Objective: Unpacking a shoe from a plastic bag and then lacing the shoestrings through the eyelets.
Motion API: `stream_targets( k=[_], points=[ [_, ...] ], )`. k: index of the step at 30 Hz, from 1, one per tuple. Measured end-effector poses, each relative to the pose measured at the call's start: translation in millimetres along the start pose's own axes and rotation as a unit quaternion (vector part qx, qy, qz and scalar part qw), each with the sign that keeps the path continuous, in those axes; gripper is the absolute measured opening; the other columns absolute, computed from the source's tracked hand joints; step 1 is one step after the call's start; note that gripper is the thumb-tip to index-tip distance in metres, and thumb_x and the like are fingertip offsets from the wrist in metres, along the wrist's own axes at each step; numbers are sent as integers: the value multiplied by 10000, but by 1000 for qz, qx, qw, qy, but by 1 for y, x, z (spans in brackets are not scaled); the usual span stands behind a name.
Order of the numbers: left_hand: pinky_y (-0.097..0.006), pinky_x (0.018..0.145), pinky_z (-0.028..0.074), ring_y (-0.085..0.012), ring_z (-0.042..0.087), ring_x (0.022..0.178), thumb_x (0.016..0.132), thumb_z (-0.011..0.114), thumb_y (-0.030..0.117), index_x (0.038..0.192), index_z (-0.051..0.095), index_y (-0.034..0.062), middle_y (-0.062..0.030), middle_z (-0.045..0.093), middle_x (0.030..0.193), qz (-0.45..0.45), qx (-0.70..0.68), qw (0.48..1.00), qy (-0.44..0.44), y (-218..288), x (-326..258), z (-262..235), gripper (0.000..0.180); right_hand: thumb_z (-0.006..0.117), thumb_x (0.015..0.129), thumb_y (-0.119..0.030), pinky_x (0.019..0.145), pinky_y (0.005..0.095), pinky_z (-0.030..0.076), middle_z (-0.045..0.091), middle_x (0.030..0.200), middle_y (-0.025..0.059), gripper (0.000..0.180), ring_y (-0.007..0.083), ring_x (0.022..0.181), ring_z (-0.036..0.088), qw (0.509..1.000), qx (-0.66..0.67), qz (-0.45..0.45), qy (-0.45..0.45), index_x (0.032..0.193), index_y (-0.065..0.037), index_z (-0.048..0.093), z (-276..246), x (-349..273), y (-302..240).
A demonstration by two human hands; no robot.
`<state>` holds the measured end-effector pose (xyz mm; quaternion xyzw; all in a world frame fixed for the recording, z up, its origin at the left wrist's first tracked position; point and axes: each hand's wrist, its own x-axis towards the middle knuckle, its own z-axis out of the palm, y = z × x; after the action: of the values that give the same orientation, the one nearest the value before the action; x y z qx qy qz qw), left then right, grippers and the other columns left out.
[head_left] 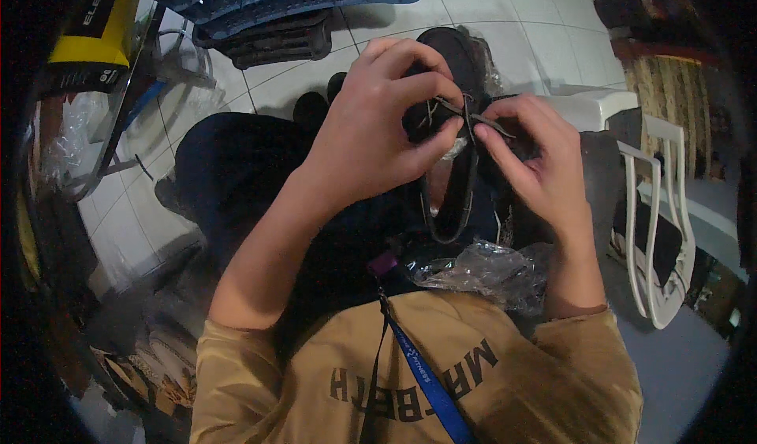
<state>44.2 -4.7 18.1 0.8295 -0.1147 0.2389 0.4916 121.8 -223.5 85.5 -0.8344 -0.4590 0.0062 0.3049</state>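
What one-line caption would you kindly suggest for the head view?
Left hand and right hand pinch the laces of a dark shoe, with crumpled clear plastic nearer the body.

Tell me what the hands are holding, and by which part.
The laces of a dark shoe: the left hand and right hand each pinch them with the fingertips, close to where they cross.

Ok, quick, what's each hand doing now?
Left hand: closed, fingertips pinching the dark shoelace.
Right hand: closed, thumb and finger pinching the dark shoelace.
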Motion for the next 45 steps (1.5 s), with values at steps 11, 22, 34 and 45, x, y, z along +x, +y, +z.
stream_targets(
  k=[11,22,34,45],
  points=[
    [-430,1058,446,-305,581,1205,845,854,114,982,800,97,-70,659,1175,-16,47,998,28,9,-2,6,148,641,1092,-270,662,300,433,606,759,-10,335,82,717,517,914,268,264,-155,911,8,685,-5,9,4],
    [-402,1067,448,-269,592,1215,789,883,126,956,820,109,-51,665,1180,-85,-2,996,22,11,-3,4,179,754,981,-171,585,260,413,676,817,33,147,114,722,610,982,86,134,-106,949,-30,728,-13,16,-5],
    [-361,951,508,-226,623,1053,786,866,58,1093,693,3,-78,639,1113,19,-121,992,-22,-15,7,-27,357,720,1004,-142,651,383,492,701,868,143,165,300,752,654,990,13,111,-87,1001,23,716,-17,4,-3],
    [-345,817,505,-204,618,863,897,822,97,977,680,21,-52,636,893,-67,-158,978,-119,-11,-5,-13,180,694,1036,-157,689,369,487,687,861,175,203,288,760,641,985,28,148,-81,1006,43,675,-16,-8,7]
  ],
)
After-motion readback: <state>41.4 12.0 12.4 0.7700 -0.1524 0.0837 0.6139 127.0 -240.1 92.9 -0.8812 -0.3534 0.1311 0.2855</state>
